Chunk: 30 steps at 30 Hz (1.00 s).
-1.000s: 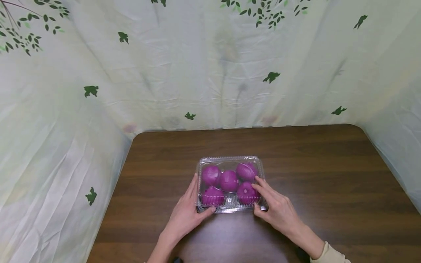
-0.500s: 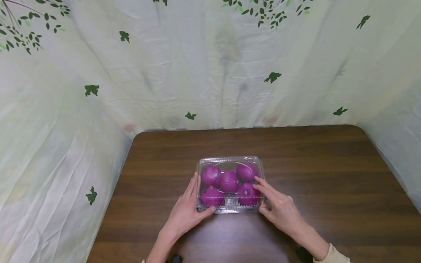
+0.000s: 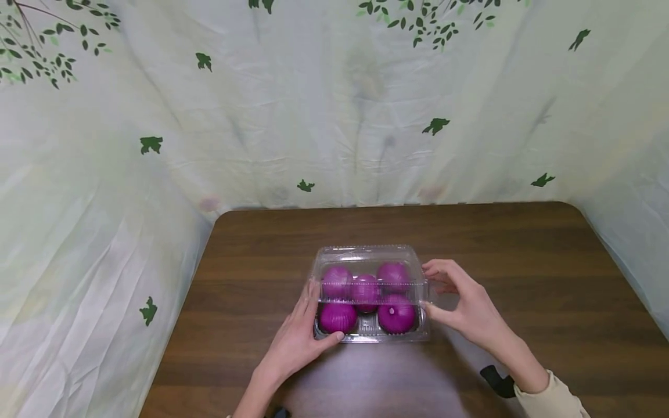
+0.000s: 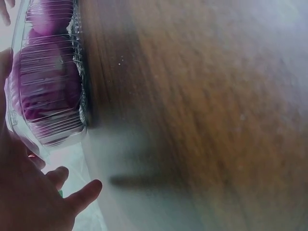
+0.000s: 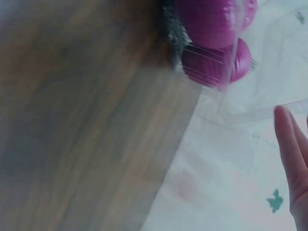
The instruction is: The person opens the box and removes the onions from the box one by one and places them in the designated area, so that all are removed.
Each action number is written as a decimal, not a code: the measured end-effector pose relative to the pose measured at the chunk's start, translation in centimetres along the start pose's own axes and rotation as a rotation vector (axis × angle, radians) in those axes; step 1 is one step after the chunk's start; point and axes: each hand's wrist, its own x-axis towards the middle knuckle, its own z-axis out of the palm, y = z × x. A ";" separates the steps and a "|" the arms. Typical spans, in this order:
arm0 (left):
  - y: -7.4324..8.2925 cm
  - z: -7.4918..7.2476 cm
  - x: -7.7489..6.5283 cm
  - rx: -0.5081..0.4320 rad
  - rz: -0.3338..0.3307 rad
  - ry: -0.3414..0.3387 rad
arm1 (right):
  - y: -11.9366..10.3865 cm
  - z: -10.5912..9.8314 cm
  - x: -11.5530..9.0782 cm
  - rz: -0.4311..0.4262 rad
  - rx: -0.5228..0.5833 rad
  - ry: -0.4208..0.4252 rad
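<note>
A clear plastic clamshell container (image 3: 369,338) sits on the table with several purple, round, onion-like pieces (image 3: 396,315) inside. Its see-through lid (image 3: 366,253) is partly raised at the front, hinged along the back. My left hand (image 3: 294,339) holds the container's left side, thumb over the front rim. In the left wrist view, the ridged container wall (image 4: 53,137) stands beside that hand. At the lid's right edge, my right hand (image 3: 473,310) holds it with thumb at the front corner and fingers curled farther back. A fingertip (image 5: 283,118) meets the lid's edge in the right wrist view.
The brown wooden table (image 3: 251,261) extends around the container. Behind and at both sides hangs a pale cloth (image 3: 334,116) with green leaf and bird prints. A black strap (image 3: 496,382) shows by the right wrist.
The lid was down over the pieces and its front edge has lifted up and back. My right hand has moved right and up with it. The left hand has stayed in place.
</note>
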 end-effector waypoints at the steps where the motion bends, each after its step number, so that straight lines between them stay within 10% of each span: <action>1: 0.0 0.0 0.0 -0.006 -0.003 -0.003 | 0.0 -0.1 0.3 0.008 0.037 0.022; 15: 0.0 0.0 -0.3 -0.037 -0.005 0.003 | -2.9 0.5 5.0 0.063 0.192 0.291; 30: 0.0 0.0 0.0 -0.031 -0.033 -0.017 | 3.2 2.5 7.5 0.235 0.393 0.209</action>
